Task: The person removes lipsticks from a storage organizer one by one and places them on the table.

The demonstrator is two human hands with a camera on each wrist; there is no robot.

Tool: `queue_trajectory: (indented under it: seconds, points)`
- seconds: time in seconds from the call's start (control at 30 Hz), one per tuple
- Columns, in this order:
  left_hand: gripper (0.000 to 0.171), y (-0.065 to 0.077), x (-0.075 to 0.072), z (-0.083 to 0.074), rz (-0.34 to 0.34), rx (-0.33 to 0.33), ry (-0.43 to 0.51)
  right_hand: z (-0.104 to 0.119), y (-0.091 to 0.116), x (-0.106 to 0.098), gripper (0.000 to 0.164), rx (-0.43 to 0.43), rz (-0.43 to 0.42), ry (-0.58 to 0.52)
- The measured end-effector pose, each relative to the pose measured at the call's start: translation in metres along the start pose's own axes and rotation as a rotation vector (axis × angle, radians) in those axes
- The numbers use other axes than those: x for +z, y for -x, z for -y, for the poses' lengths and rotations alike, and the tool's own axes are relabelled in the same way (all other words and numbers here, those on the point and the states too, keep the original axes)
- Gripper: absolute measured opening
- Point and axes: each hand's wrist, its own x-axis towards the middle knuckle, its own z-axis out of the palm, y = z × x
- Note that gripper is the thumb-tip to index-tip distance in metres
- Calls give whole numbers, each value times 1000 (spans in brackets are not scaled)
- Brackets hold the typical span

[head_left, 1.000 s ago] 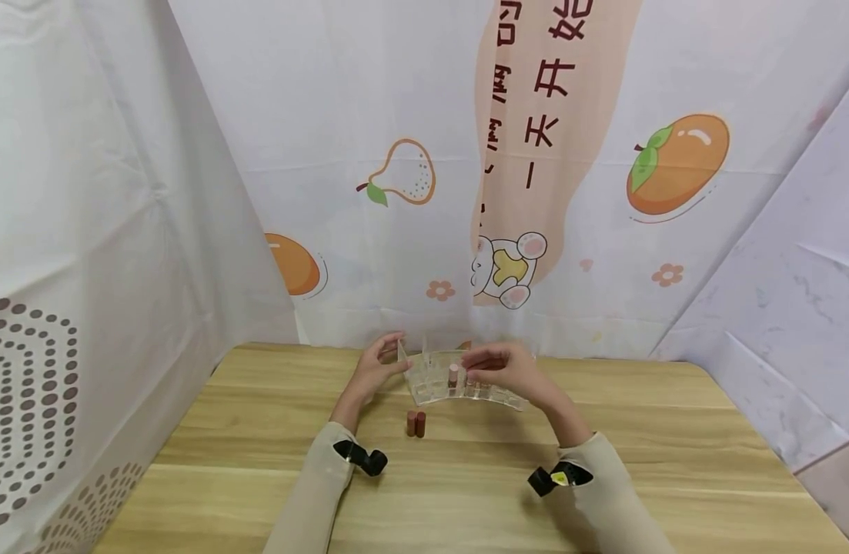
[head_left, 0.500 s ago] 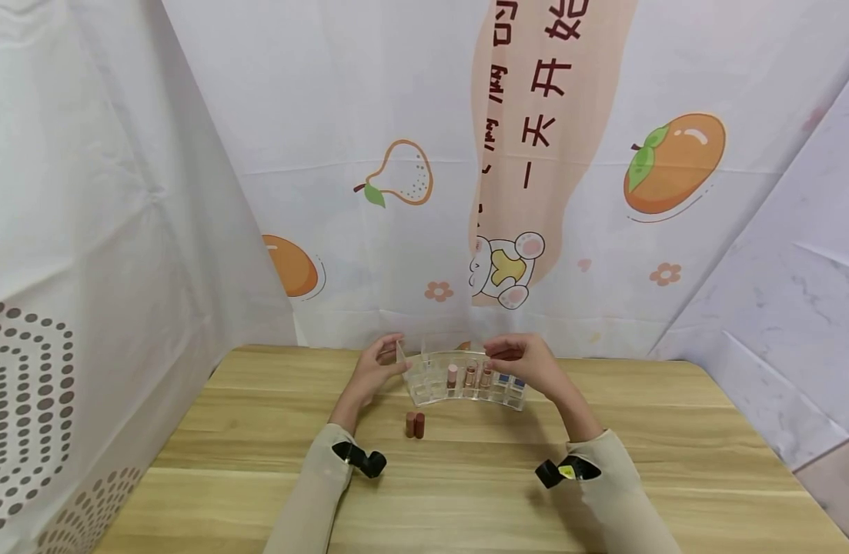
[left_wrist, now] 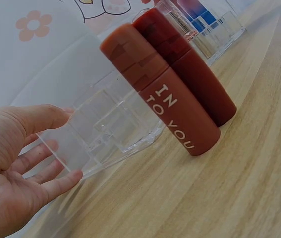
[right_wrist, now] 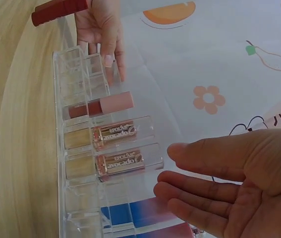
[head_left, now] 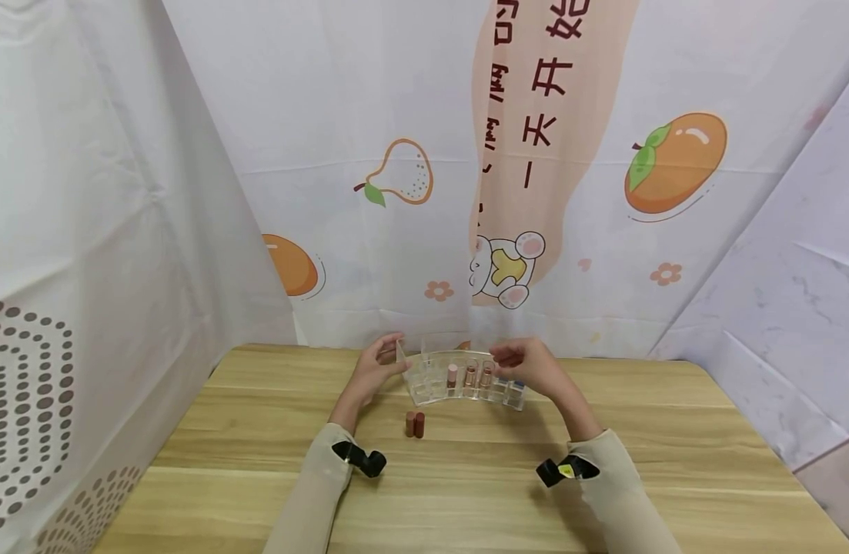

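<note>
My left hand (head_left: pixel 372 373) grips the left end of a clear acrylic lipstick stand (left_wrist: pixel 105 119), thumb on one side of the end panel and fingers on the other. My right hand (right_wrist: pixel 219 183) is at the stand's back right, its extended fingers holding nothing. Its thumb tip lies close to the top of the nearer clear lip tube (right_wrist: pixel 123 162) marked "avocado". A matching lip tube (right_wrist: pixel 118 134) and a pink-capped lip gloss (right_wrist: pixel 115 102) stand in neighbouring slots. Blue-and-pink tubes (right_wrist: pixel 130 214) occupy slots farther right, partly hidden by the right hand in the head view.
In front of the stand, a brown lip gloss (left_wrist: pixel 180 111) and a dark red one (left_wrist: pixel 204 87) stand side by side on the wooden table (head_left: pixel 452 492). A printed white cloth (head_left: pixel 369 254) hangs right behind the stand.
My right hand has moved right along the stand, uncovering both "avocado" tubes, and now overlaps the blue tubes. The left hand stays at the stand's end.
</note>
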Motion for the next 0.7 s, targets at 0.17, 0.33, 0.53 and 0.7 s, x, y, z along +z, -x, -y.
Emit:
queue_trajectory:
  seconds: [0.17, 0.33, 0.53, 0.7]
  points:
    - [62, -1, 0, 1, 7, 10, 10, -4, -2, 5, 31, 11, 6, 29]
    - [63, -1, 0, 2, 6, 15, 13, -5, -3, 11, 28, 16, 18, 39]
    - [63, -2, 1, 1, 1, 13, 8, -6, -5, 16, 23, 7, 4, 50]
    - [63, -3, 0, 3, -3, 13, 1, -8, -6, 19, 19, 31, -13, 91]
